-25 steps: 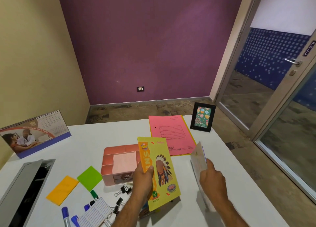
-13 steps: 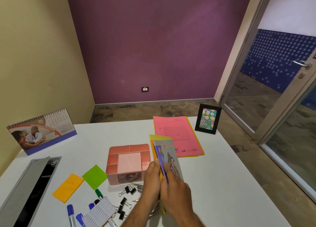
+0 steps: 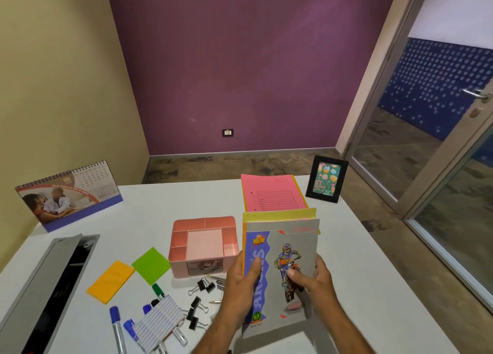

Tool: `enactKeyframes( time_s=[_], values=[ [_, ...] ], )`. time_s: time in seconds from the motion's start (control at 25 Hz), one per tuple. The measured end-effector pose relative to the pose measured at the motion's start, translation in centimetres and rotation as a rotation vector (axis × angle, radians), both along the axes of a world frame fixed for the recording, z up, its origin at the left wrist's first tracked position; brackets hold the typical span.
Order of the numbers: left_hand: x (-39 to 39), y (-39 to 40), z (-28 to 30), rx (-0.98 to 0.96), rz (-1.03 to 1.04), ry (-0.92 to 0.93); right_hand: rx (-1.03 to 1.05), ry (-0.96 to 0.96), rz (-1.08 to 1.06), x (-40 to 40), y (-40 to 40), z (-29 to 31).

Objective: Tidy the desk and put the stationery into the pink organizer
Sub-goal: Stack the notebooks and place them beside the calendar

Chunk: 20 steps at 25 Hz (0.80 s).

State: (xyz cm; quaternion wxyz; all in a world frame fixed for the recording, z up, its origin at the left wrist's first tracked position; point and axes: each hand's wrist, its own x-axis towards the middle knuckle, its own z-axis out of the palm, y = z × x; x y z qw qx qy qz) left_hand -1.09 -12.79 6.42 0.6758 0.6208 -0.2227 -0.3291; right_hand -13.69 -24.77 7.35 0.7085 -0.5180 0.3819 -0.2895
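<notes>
I hold two notebooks stacked above the white desk (image 3: 360,260): a grey one with a motorbike rider (image 3: 290,249) in front and a yellow one (image 3: 277,215) behind it, its top edge showing. My left hand (image 3: 240,284) grips the stack's left edge, thumb on the cover. My right hand (image 3: 317,279) grips the right edge. The pink organizer (image 3: 181,236) stands just left of the stack, its compartments holding nothing I can see. In front of it lie black binder clips (image 3: 200,287), markers (image 3: 117,324), a lined card (image 3: 157,324), and orange (image 3: 110,281) and green (image 3: 150,265) sticky pads.
A pink file folder (image 3: 272,193) lies behind the notebooks, with a black picture frame (image 3: 326,179) at the back right. A desk calendar (image 3: 66,193) stands at the back left. A grey open cable hatch (image 3: 45,287) sits at the left edge.
My right hand brought the grey notebook from the right onto the front of the yellow one. Both hands now hold the two together, face-on.
</notes>
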Motion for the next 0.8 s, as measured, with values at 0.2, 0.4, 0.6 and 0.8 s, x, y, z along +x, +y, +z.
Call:
enactKeyframes(
  time_s=[0.2,0.4,0.6,0.8],
  values=[
    [-0.1,1.7,-2.6,0.086,-0.112,-0.138,-0.068,0.065,-0.058,-2.8,-0.2,-3.0],
    [-1.6,4.0,-5.0,0.191,-0.156,-0.196,-0.107,0.164,-0.094,-4.8,2.3,-4.9],
    [-2.7,5.3,-6.2,0.201,-0.145,-0.139,-0.097,0.147,-0.126,-5.6,3.5,-5.2],
    [-2.3,5.9,-7.0,0.248,-0.176,-0.122,-0.222,0.356,-0.08,-6.2,2.9,-7.5]
  ],
)
